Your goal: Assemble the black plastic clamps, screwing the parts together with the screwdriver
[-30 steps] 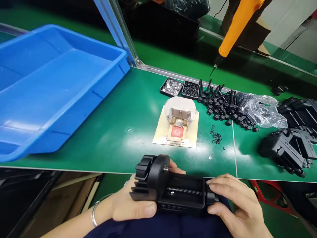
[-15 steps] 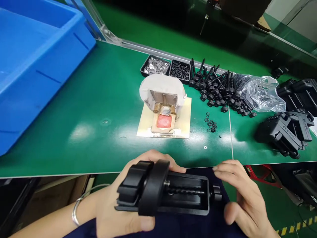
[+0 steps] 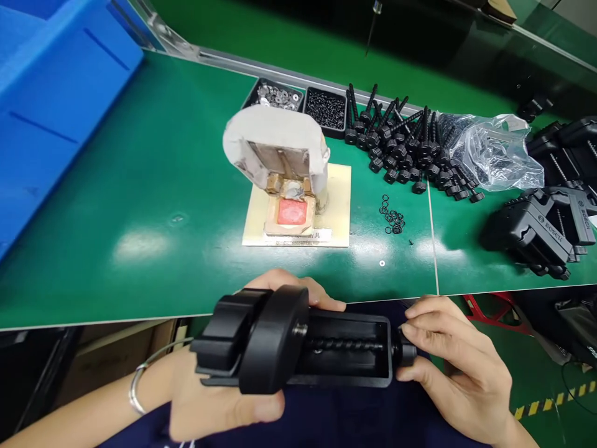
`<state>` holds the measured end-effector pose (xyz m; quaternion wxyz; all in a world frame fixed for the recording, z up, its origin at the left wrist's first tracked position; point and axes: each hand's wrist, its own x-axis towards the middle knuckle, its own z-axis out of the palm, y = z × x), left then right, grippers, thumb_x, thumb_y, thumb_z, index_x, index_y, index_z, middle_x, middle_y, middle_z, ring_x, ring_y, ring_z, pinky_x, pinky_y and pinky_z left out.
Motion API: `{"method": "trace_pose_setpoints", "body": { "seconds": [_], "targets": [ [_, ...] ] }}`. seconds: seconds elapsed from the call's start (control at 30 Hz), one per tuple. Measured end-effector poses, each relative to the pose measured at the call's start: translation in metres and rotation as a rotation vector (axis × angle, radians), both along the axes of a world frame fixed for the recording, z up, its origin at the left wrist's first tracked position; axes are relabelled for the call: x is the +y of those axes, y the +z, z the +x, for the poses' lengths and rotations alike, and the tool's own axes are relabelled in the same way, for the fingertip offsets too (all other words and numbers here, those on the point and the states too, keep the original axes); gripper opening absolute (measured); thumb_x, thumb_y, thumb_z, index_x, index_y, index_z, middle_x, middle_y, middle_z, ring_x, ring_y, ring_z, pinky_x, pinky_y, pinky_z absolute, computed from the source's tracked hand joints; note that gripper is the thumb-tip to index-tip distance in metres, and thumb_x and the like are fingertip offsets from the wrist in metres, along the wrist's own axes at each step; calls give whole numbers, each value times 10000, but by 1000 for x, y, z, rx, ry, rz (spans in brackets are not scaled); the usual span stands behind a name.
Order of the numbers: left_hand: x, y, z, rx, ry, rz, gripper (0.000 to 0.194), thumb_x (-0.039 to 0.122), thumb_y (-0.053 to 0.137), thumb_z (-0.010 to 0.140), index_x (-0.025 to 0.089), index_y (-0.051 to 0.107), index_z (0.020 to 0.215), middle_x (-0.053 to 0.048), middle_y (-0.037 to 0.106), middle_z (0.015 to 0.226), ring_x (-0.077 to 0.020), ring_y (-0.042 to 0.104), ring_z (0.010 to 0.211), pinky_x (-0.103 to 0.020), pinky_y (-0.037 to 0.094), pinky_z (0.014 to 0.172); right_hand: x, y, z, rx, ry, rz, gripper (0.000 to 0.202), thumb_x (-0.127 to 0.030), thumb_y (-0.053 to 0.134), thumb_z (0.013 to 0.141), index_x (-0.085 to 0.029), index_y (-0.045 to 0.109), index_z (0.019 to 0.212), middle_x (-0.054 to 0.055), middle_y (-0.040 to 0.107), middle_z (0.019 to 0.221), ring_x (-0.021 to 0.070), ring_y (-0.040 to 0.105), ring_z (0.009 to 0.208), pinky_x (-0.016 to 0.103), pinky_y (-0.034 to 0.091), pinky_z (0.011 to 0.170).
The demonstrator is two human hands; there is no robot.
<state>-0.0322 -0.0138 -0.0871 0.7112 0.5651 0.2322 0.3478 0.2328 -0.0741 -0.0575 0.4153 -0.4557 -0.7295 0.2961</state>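
Note:
A black plastic device (image 3: 345, 348) with a threaded rod along its open frame lies across my left hand (image 3: 224, 398), whose fingers and thumb wrap round it from below. At the device's right end is a black knob (image 3: 407, 353), pinched between the thumb and fingers of my right hand (image 3: 457, 367). Beyond them on the green table (image 3: 196, 267) stands a grey and tan fixture (image 3: 280, 149) with a red pad, on a cream base plate (image 3: 338, 205).
A blue bin (image 3: 56, 93) is at the left. Trays of washers (image 3: 280, 96) and small screws (image 3: 325, 111), a pile of black knobbed rods (image 3: 401, 149), a plastic bag (image 3: 499, 149), black rings (image 3: 394, 221) and finished-looking black devices (image 3: 536, 230) lie toward the back and right.
My right hand has moved left and closed on the knob. The device has shifted slightly left in my left hand's grip. The camera view has also shifted.

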Motion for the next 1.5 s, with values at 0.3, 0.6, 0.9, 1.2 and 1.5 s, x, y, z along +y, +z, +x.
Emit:
{"method": "trace_pose_setpoints", "body": {
  "seconds": [0.3, 0.6, 0.9, 1.2, 1.5],
  "targets": [
    [-3, -10, 4, -26, -47, 57, 553, 435, 710, 846, 310, 495, 1340, -93, 606, 1224, -299, 653, 1058, -415, 611, 855, -7, 3, 7, -64, -17, -179, 442, -480, 728, 914, -202, 618, 1240, 101, 665, 1071, 245, 629, 978, 378, 550, 838],
    [0, -2, 5, 21, -89, 11, 513, 399, 705, 841, 325, 539, 1321, -101, 633, 1218, -331, 658, 1067, -437, 610, 851, -7, 5, 3, -32, -27, -227, 324, -501, 649, 960, -210, 627, 1101, 81, 670, 940, 236, 629, 891, 374, 549, 786],
    [2, 2, 2, 28, -55, 12, 553, 336, 820, 735, 274, 616, 1246, -120, 707, 1174, -349, 672, 1058, -478, 601, 894, -9, 5, -3, -10, 5, -200, 172, -351, 630, 1003, -195, 634, 1074, 61, 667, 887, 211, 620, 849, 366, 528, 775],
    [-9, -3, 6, -18, 34, -37, 508, 410, 806, 775, 270, 605, 1220, -115, 707, 1128, -321, 670, 1032, -472, 581, 902, -9, 5, 5, 14, 126, -419, 310, -466, 508, 1043, -185, 639, 1032, 62, 625, 897, 205, 591, 855, 366, 498, 798],
    [-17, -22, 8, -71, 23, 34, 641, 314, 839, 733, 245, 506, 1276, -83, 662, 1164, -273, 646, 1064, -363, 572, 908, -8, 0, 4, 8, 93, -247, 129, -212, 710, 948, -183, 631, 1045, 41, 648, 872, 197, 602, 835, 370, 504, 819]
  ]
}}
